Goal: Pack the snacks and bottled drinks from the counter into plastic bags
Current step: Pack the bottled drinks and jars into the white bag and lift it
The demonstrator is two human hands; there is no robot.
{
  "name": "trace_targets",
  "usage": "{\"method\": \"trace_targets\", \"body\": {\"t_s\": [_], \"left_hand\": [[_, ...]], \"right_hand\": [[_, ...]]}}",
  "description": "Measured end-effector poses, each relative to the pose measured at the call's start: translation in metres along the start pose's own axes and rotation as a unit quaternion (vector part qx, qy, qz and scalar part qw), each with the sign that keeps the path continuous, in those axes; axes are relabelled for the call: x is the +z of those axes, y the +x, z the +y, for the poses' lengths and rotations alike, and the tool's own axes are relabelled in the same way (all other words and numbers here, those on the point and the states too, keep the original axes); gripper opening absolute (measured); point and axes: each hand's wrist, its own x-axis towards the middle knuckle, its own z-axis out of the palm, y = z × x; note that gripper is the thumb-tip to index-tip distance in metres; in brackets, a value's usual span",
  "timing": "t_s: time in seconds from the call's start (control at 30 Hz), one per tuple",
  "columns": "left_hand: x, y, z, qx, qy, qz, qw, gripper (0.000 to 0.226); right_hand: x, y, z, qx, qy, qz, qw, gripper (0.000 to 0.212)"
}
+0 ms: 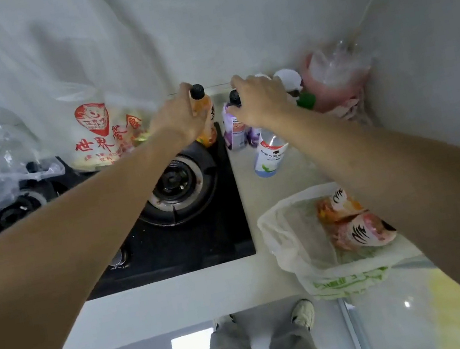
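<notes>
Head view: both arms reach to the counter's back wall. Left hand [179,118] wraps the orange juice bottle [204,117] at the stove [203,240] corner. Right hand [259,101] closes over the purple bottle [234,127]; a white-labelled bottle [270,155] stands just beside it. Step in hand: fetching drinks. Next, likely: lift both and carry them to the open plastic bag [293,243], holding snack packets [351,223], near the counter's front edge.

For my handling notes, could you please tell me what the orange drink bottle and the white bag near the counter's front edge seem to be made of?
Orange drink bottle with black cap: apparently clear glossy plastic, since the juice colour shows through. White bag: thin, translucent plastic film; it crinkles and the snack packets show through.
</notes>
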Motion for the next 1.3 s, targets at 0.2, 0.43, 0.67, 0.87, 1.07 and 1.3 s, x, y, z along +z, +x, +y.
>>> {"method": "trace_targets", "body": {"t_s": [0.2, 0.43, 0.67, 0.87, 1.07, 1.3], "left_hand": [[0.009, 0.028, -0.004, 0.003, -0.012, 0.0, 1.0, 0.044], [0.007, 0.037, -0.012, 0.064, -0.022, -0.01, 0.998, 0.042], [-0.01, -0.005, -0.006, 0.121, -0.013, 0.075, 0.99, 0.046], [-0.027, -0.062, 0.022, 0.131, -0.045, 0.11, 0.984, 0.049], [-0.011, -0.121, 0.058, 0.122, -0.033, 0.106, 0.986, 0.05], [0.028, -0.175, 0.108, 0.109, -0.057, 0.06, 0.991, 0.05]], "right_hand": [[0.019, 0.017, -0.007, -0.021, -0.041, 0.012, 0.999, 0.025], [0.014, 0.005, -0.017, -0.032, -0.002, 0.043, 0.999, 0.029], [-0.025, -0.036, -0.01, -0.017, 0.054, 0.106, 0.993, 0.037], [-0.054, -0.108, 0.005, -0.001, 0.103, 0.124, 0.987, 0.036], [-0.052, -0.191, 0.045, -0.014, 0.133, 0.113, 0.985, 0.031], [-0.031, -0.266, 0.081, -0.002, 0.116, 0.089, 0.989, 0.032]]}}
